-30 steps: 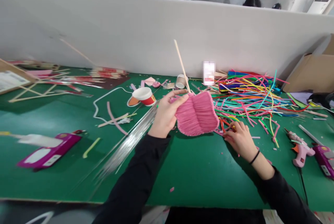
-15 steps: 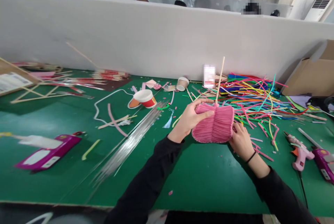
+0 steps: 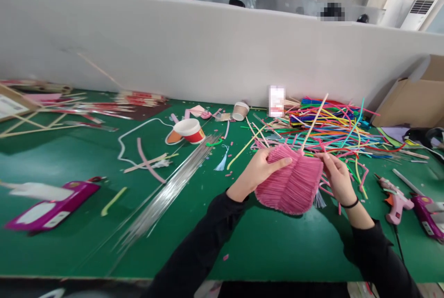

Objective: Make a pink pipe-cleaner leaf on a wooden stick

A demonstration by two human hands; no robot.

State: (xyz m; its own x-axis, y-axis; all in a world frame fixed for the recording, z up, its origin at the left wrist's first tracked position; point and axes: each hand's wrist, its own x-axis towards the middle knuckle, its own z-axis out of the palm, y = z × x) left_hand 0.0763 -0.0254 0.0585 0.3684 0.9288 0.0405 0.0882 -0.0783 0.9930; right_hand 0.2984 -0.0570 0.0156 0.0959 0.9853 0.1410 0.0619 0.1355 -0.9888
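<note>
A pink fan of ribbed, fuzzy pipe-cleaner rows hangs tilted over the table, its thin wooden stick pointing up and to the right. My left hand is closed on the fan's left side, thumb across the front, the other fingers mostly hidden behind. At the upper right corner my right hand pinches the fan's edge between thumb and fingertips; whether a small piece is also between them is hard to see. A greyish tassel shows beside the fan's lower right edge, below my right hand.
Loose coloured pipe cleaners heap behind the fan. A pink glue gun lies right, a purple tool left. Thin metal wires, a paper cup and a blue tassel lie left of my hands. A white partition stands behind.
The fan has moved slightly lower and its stick now leans right. My right hand has gone from the fan's lower right side up to its upper right corner. The grey tassel has come into view.
</note>
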